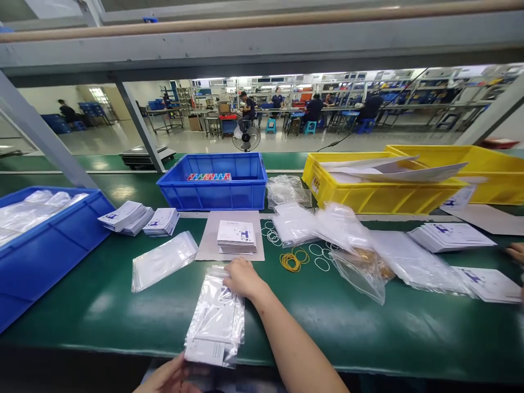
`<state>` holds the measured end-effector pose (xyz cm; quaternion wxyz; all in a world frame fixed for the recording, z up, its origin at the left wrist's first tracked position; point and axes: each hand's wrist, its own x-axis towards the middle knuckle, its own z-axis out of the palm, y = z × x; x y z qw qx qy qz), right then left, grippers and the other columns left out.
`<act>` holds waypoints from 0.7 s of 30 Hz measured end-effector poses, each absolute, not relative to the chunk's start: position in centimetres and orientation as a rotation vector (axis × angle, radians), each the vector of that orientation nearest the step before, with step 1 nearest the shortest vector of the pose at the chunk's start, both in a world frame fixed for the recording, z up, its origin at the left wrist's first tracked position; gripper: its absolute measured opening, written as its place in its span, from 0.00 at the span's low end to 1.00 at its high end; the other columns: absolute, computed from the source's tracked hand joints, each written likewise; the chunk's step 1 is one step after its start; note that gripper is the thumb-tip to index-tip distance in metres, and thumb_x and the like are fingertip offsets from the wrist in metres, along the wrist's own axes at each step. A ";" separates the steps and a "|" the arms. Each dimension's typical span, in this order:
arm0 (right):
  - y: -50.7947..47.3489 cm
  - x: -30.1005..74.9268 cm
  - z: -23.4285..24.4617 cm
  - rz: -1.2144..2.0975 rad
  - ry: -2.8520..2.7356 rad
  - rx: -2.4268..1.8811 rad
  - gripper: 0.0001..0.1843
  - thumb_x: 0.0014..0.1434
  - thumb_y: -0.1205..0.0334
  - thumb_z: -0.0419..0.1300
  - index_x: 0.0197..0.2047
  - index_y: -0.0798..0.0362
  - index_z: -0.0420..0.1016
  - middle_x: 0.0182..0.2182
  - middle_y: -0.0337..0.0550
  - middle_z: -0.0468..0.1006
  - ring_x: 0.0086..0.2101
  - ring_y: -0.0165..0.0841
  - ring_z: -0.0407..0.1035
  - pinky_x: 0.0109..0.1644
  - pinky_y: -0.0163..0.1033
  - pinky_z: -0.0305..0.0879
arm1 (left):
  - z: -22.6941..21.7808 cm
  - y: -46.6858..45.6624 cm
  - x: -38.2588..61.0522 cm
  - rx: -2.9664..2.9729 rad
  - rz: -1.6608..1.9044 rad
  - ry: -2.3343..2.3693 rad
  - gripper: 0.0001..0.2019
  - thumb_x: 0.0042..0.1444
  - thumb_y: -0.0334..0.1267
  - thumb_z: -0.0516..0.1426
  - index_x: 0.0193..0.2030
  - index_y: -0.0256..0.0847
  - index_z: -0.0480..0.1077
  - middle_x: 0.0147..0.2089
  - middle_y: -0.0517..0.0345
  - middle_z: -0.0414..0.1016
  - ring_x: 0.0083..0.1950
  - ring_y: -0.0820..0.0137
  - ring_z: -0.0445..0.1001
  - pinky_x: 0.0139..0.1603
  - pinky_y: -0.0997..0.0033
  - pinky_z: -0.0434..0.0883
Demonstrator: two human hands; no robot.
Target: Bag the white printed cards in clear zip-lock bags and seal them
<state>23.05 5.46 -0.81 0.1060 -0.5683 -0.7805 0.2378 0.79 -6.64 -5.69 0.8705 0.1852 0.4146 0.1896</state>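
Observation:
A clear plastic bag with a white printed card [215, 319] lies at the near edge of the green table [123, 311]. My right hand [242, 277] rests on the bag's far end, fingers curled down onto it. My left hand [170, 377] holds the bag's near end at the table's edge, only partly in view. A small stack of white cards [236, 237] sits on a grey board [213, 232] just beyond my right hand. A pile of empty clear bags [164, 260] lies to the left.
Blue bins stand at left [36, 256] and at the centre back [213, 188], yellow bins [380, 191] at back right. Card stacks [135, 218], rubber bands [292, 259], loose bags [360, 256] and more cards [450, 236] cover the table. Another person's hand [516, 252] shows at the right edge.

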 end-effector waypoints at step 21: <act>0.6 21.9 -0.2 1.030 -2.253 -1.482 0.14 0.47 0.72 0.54 0.36 0.54 0.75 0.34 0.47 0.77 0.39 0.40 0.68 0.42 0.40 0.61 | -4.8 -6.8 2.1 0.146 0.454 0.849 0.24 0.44 0.44 0.62 0.44 0.27 0.71 0.35 0.42 0.79 0.43 0.53 0.76 0.51 0.56 0.66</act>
